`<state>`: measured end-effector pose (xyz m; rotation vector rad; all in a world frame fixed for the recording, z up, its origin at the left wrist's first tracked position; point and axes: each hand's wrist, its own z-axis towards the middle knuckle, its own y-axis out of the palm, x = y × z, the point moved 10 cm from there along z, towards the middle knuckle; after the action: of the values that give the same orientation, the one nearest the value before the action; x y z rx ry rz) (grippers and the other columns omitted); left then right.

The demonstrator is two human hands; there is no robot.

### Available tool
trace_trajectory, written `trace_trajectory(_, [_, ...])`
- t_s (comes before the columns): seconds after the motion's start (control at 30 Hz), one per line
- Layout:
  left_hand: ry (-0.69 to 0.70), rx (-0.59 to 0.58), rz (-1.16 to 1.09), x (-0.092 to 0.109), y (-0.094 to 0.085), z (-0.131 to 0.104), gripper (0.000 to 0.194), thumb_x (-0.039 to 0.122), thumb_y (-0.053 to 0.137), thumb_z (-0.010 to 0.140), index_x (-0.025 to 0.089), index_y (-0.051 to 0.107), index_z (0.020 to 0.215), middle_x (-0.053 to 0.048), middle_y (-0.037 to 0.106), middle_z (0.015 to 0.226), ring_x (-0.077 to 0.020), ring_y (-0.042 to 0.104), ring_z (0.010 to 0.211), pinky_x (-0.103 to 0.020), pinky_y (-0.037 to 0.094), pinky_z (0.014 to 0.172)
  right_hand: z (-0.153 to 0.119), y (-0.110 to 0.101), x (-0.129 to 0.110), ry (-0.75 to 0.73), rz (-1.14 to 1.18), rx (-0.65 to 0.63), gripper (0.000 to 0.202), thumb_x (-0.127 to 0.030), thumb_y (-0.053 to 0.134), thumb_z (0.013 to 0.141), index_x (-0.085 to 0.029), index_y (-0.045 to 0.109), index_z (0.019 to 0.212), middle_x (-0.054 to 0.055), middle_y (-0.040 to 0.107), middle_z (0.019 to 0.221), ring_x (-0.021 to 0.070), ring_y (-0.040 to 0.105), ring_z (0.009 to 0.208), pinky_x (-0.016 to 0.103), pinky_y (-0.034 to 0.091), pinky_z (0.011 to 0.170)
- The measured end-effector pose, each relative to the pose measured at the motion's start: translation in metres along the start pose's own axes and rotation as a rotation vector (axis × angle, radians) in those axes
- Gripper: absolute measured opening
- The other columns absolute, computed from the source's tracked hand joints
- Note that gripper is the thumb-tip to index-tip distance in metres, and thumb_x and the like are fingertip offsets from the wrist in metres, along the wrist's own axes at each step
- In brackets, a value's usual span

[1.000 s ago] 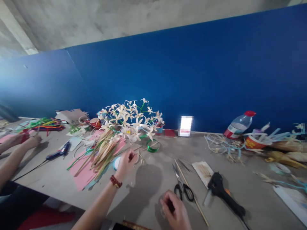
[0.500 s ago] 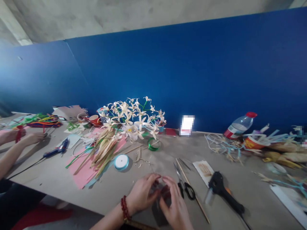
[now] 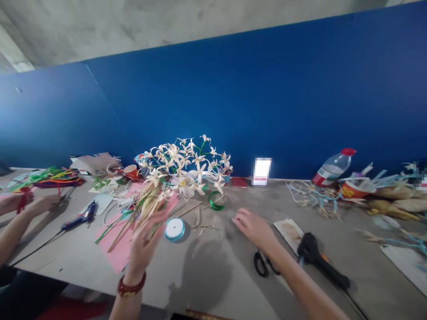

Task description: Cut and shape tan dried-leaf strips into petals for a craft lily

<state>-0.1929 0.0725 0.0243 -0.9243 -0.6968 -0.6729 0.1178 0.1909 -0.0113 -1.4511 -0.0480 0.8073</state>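
Observation:
My left hand [image 3: 145,244], with a dark red bracelet at its wrist, is raised with fingers apart, just left of the blue-edged ribbon spool [image 3: 175,229] and over the pink paper [image 3: 115,249]. Nothing shows in it. My right hand [image 3: 255,226] reaches over the table above the black-handled scissors [image 3: 261,265], its forearm covering part of them. Its fingers are close together and blurred; whether they hold anything is unclear. White flowers on green stems [image 3: 187,164] stand behind, with a green ribbon roll [image 3: 217,201] in front of them.
On the right lie a black glue gun [image 3: 320,262], a white card [image 3: 288,233], a red-capped bottle [image 3: 333,169] and an orange cup [image 3: 355,190]. At left are a blue glue gun [image 3: 80,217] and another person's hands [image 3: 43,204]. A blue partition [image 3: 233,102] stands behind.
My hands have come apart from near the table's front. The left has moved left and up towards the pink paper, the right forward and over the scissors.

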Motion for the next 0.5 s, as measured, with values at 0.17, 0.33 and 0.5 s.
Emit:
trace_trajectory(0.17, [-0.093, 0.216, 0.271, -0.032, -0.039, -0.024, 0.043, 0.039, 0.055, 0.091, 0.022, 0.055, 0.131, -0.009, 0.071, 0.112, -0.0250, 0.069, 0.098, -0.033, 0.058, 0.077, -0.010, -0.041, 0.009, 0.040, -0.186, 0.301, 0.017, -0.018, 0.051, 0.087, -0.019, 0.063, 0.076, 0.015, 0.068, 0.107, 0.0285, 0.064, 0.089, 0.040, 0.050, 0.078])
trace_trajectory(0.33, [0.313, -0.329, 0.294, 0.052, 0.084, -0.031, 0.036, 0.020, 0.055, 0.087, 0.025, 0.061, 0.123, -0.012, 0.058, 0.137, -0.0293, 0.052, 0.128, -0.046, 0.044, 0.106, -0.033, 0.000, -0.075, -0.232, 0.065, 0.213, 0.042, -0.010, 0.046, 0.085, -0.019, 0.059, 0.124, 0.014, 0.059, 0.134, 0.0267, 0.060, 0.115, 0.040, 0.051, 0.093])
trace_trajectory(0.5, [0.369, -0.738, 0.042, 0.096, 0.155, -0.050, 0.042, 0.015, 0.061, 0.081, 0.021, 0.059, 0.123, -0.011, 0.067, 0.124, -0.0272, 0.059, 0.120, -0.047, 0.038, 0.112, -0.049, 0.026, -0.109, -0.348, 0.271, 0.079, 0.060, -0.004, 0.045, 0.075, -0.021, 0.054, 0.132, 0.010, 0.065, 0.128, 0.0254, 0.059, 0.118, 0.042, 0.048, 0.102])
